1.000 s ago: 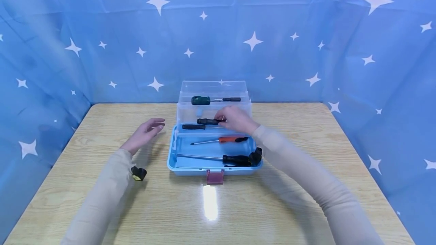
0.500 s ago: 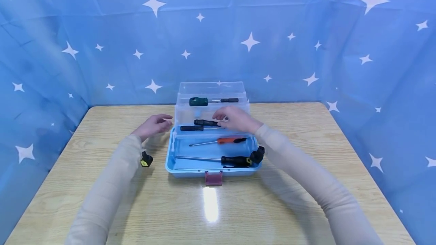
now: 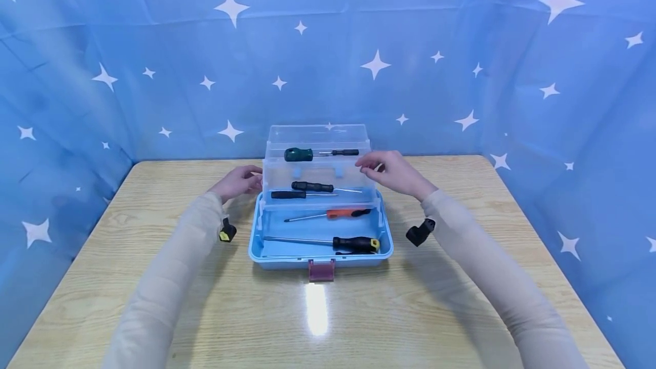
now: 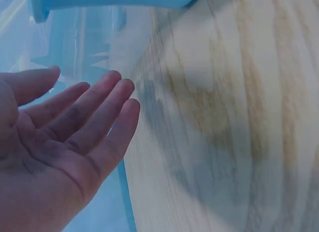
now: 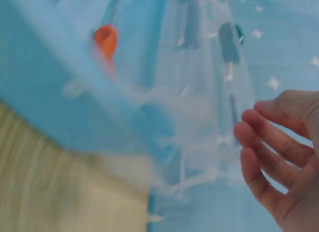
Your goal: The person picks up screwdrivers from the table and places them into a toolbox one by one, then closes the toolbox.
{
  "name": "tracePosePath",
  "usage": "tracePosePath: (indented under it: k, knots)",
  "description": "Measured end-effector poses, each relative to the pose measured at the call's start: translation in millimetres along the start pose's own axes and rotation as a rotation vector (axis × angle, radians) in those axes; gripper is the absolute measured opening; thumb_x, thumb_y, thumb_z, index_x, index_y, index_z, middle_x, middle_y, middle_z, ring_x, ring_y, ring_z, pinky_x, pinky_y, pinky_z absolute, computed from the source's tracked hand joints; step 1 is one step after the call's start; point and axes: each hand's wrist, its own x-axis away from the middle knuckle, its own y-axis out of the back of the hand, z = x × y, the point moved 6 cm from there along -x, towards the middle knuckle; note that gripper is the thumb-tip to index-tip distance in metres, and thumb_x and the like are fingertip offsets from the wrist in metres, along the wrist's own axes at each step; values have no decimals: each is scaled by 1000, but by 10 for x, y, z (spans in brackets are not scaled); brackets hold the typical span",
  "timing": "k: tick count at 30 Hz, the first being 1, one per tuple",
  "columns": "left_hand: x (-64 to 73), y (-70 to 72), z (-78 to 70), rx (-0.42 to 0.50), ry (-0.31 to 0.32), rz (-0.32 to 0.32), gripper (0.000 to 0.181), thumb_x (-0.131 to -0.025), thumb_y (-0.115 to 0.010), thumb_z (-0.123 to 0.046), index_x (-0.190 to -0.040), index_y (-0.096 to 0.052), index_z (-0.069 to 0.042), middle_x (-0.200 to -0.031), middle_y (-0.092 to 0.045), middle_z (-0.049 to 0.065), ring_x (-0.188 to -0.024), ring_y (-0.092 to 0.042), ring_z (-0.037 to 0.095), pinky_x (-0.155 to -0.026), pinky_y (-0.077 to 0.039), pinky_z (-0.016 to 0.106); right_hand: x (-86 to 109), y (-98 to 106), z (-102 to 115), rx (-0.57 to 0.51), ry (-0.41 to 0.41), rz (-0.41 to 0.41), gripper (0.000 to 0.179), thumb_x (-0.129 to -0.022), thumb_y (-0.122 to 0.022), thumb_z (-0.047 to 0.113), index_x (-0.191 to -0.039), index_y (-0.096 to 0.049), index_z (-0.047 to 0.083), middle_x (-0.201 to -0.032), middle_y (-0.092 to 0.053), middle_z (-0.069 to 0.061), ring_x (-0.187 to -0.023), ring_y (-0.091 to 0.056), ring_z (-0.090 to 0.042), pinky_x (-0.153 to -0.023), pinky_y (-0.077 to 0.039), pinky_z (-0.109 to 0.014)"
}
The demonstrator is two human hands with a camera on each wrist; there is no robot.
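Note:
An opened blue toolbox stands mid-table with clear tiered trays raised at its back. My left hand is at the left end of these trays, fingers loosely bent and, in the left wrist view, palm bare. Beyond the trays' right end, my right hand is held up with relaxed, empty fingers. Two black-handled screwdrivers, an upper one and a lower one, lie in the lower tray. The top tray bears a green-handled screwdriver and a small black-handled one.
Inside the blue base lie an orange-handled screwdriver and a long black-and-yellow one. A purple latch hangs at the box's front. Behind the wooden table is a blue star-patterned curtain.
My right hand has let go of the upper black screwdriver in the lower tray and moved right. My left hand has moved right and forward to the trays' left end.

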Motion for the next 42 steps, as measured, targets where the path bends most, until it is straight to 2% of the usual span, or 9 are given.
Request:
tracePosePath:
  k: [6, 11, 14, 17, 20, 23, 27, 34, 42]
  knots:
    - [-63, -3, -38, 39, 2, -14, 37, -100, -42, -3, -134, -43, 12, -111, -57, 26, -106, -59, 38, -95, -47, 45, 152, 42, -266, -32, -55, -103, 19, -97, -54, 6, -109, -68, 1, -100, -67, -10, -83, -61, -20, -73, -52, -37]
    - [-128, -13, -15, 123, 23, 20, 42, -100, -41, -1, -141, -36, 11, -123, -49, 27, -112, -54, 37, -96, -47, 41, 215, 51, -476, -92, -117, -166, 14, -97, -53, 5, -106, -62, 0, -92, -65, -14, -78, -60, -22, -66, -50, -31]
    - [-147, -17, -20, 141, 16, 40, 44, -101, -41, -2, -142, -32, 12, -128, -46, 29, -115, -52, 38, -96, -47, 40, 211, 24, -608, -139, -177, -174, 14, -97, -52, 4, -108, -59, -2, -92, -63, -18, -80, -60, -29, -67, -49, -34]
    - [-145, -18, -29, 143, 1, 46, 45, -102, -41, -3, -142, -30, 14, -130, -44, 31, -116, -51, 40, -97, -46, 43, 178, -59, -784, -207, -268, -130, 24, -100, -50, 9, -119, -55, -4, -103, -61, -22, -94, -58, -37, -77, -51, -43]
    - [-143, -22, -16, 150, -2, 42, 44, -103, -39, -5, -141, -29, 13, -130, -43, 31, -116, -51, 40, -99, -44, 46, 126, -175, -944, -238, -361, -65, 38, -101, -48, 15, -134, -47, -5, -118, -56, -25, -108, -53, -40, -89, -48, -51]
    - [-148, -38, -4, 160, -15, 44, 43, -103, -38, -6, -141, -28, 13, -129, -43, 31, -114, -51, 40, -100, -43, 47, 62, -290, -1034, -232, -413, 1, 47, -102, -47, 19, -142, -38, -5, -129, -50, -26, -118, -49, -39, -96, -44, -49]
    - [-145, -48, 11, 169, -41, 45, 42, -103, -36, -6, -139, -28, 14, -127, -43, 32, -110, -53, 39, -99, -43, 48, -8, -379, -1050, -263, -422, 44, 49, -102, -46, 16, -143, -34, -8, -137, -45, -27, -122, -47, -39, -99, -43, -48]
    - [-176, -38, 68, 130, -34, 22, 42, -103, -39, -9, -140, -30, 9, -128, -45, 27, -112, -50, 35, -97, -44, 45, 29, -396, -1061, -452, -447, 30, 50, -104, -44, 17, -145, -28, -6, -144, -35, -26, -128, -41, -41, -101, -41, -48]
    - [-138, -31, 72, 125, -57, 6, 44, -101, -43, -9, -140, -31, 7, -127, -46, 25, -109, -51, 35, -97, -43, 46, 45, -399, -1056, -513, -419, 15, 54, -104, -44, 18, -149, -22, -3, -149, -28, -26, -131, -38, -43, -103, -39, -49]
